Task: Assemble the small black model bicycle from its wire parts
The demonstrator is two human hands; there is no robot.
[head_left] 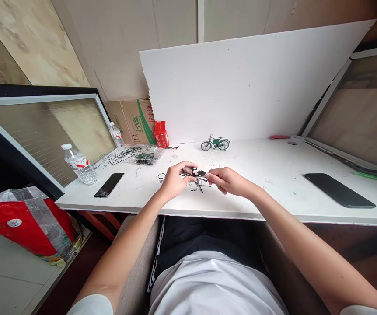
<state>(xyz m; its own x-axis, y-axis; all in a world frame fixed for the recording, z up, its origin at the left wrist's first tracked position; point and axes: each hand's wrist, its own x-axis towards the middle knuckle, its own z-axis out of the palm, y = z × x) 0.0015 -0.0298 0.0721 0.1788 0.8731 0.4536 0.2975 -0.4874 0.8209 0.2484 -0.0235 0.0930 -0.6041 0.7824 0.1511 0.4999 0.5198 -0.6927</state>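
Note:
Over the white table, my left hand (176,178) pinches a small black model part (194,171) between thumb and fingers. My right hand (225,180) is closed on the right end of a small dark piece (201,173), which meets or lies very near the black part. Just below the hands, thin black parts (199,188) rest on the tabletop. A black ring (161,176) lies left of my left hand. Farther back stands a small green model bicycle (215,143), upright.
Black part frames (123,156) and a clear bag of green parts (145,158) lie back left. Two water bottles, a phone (109,185) and a red box (161,134) are at the left. Another phone (339,190) lies right. A white board (247,87) leans behind.

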